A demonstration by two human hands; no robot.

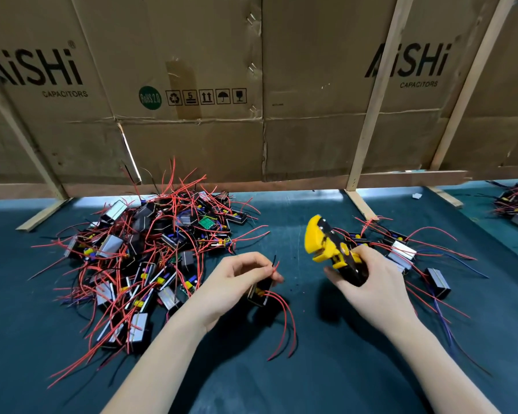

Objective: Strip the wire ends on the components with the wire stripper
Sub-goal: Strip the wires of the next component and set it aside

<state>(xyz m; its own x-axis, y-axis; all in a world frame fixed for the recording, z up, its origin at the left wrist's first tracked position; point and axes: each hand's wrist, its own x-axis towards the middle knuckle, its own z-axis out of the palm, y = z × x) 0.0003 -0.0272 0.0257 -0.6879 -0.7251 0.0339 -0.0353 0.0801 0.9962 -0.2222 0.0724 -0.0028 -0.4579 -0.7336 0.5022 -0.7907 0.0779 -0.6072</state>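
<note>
Cardboard wall (pixel 311 85) across the far side, printed "AiSHi CAPACITORS" twice, plus a green "RoHS 2.0" sticker; big heap of components (pixel 144 249) far left on the green mat (pixel 251 369), smaller pile (pixel 401 252) right; left hand (pixel 237 282) curled round one component (pixel 262 291), pinching its wire ends (pixel 275 265) upright; right hand (pixel 371 282) wrapped on the wire stripper (pixel 329 246), long axis slanting, yellow head aimed far-left.
</note>
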